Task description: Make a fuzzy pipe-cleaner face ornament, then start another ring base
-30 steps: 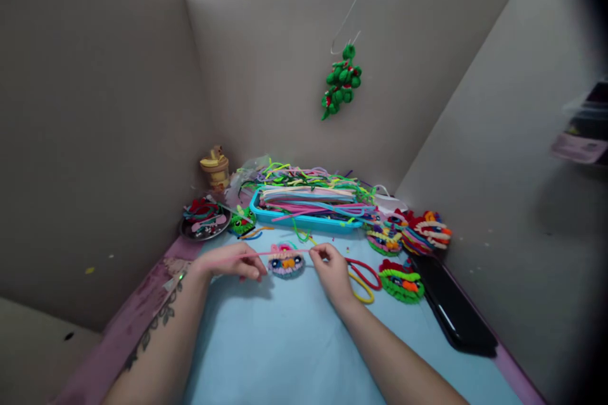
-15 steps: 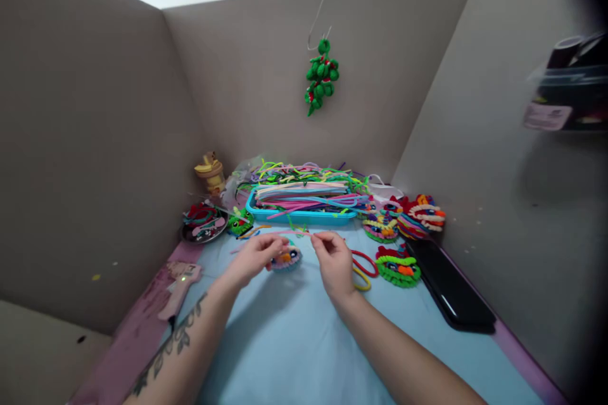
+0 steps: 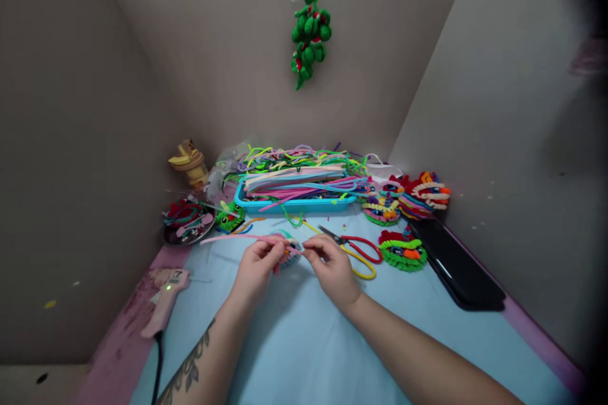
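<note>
A pink pipe cleaner (image 3: 228, 238) is pinched in my left hand (image 3: 256, 267), its long end sticking out to the left. My right hand (image 3: 333, 271) closes thumb and finger on the short end, so the strip spans the small gap between both hands. Just behind the fingers, partly covered by them, lies a small round fuzzy piece (image 3: 295, 244) in light blue and other colours. Scissors (image 3: 340, 240) with one red and one yellow handle rest behind and right of my right hand.
A blue tray (image 3: 304, 205) of pipe cleaners stands at the back. Left are a glue gun (image 3: 164, 309) and a metal dish (image 3: 190, 239). Right are a green fuzzy face (image 3: 403, 258), more fuzzy pieces (image 3: 382, 210) and a black case (image 3: 458, 266). A green ornament (image 3: 311, 31) hangs ahead.
My view has tilted down. My hands have come closer together, shortening the pink span between them, and more of the pipe cleaner now extends left of my left hand.
</note>
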Demonstrator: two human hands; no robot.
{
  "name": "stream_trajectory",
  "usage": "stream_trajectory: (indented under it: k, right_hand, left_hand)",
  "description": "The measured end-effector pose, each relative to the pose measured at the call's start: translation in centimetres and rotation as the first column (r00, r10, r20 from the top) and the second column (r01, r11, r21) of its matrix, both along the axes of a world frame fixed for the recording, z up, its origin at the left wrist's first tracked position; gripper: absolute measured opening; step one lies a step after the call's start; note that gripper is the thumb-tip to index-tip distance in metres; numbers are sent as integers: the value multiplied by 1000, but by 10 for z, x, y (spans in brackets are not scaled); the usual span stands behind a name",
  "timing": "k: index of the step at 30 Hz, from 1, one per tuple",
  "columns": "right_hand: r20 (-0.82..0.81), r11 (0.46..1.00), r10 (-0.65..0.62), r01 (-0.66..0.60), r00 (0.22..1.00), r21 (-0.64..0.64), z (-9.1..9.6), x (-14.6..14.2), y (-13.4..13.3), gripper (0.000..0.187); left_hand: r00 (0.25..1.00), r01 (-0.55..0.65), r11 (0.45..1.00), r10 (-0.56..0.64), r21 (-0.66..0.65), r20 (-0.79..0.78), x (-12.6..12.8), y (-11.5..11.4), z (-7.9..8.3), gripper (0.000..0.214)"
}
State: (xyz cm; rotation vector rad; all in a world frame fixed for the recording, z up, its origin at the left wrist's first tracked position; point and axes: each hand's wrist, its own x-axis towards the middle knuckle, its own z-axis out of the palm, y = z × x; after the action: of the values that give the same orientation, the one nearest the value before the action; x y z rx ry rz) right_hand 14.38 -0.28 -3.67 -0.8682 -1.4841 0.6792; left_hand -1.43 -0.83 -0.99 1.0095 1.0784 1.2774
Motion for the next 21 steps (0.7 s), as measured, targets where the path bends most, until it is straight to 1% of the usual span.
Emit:
stream_trajectory:
  k: [2,5,9,12,15,18,21]
  right_hand:
    - [-6,999,13,-13,1000,-38,-1,1,0,7]
    - [41,999,49,-48,998,-17,0,1,-2,10]
    - [92,997,24,-30,995,73,2,1,-5,13]
    - [125,986,10,-31,992,166,2,2,-6,18]
    - [207,965,17,-70,978,254,1,5,-7,24]
    - [269,946,6,-93,963,311,0,6,-7,27]
    - [306,931,-12,-102,952,351,1,6,-7,28]
  left_hand:
    - [1000,-4,1000,4,-20,19,-1,0,-1,32]
    - [999,-6,1000,7,-17,47,0,0,-2,31]
    - [998,45,999,-44,-4,44,1,-2,-4,28]
    - [997,69,998,-69,-3,45,1,-3,-3,30]
    - [994,45,999,-44,-17,97,2,-3,0,30]
    - [990,7,999,-2,-37,138,2,-3,3,32]
    - [996,-13,999,18,-52,89,2,-3,5,32]
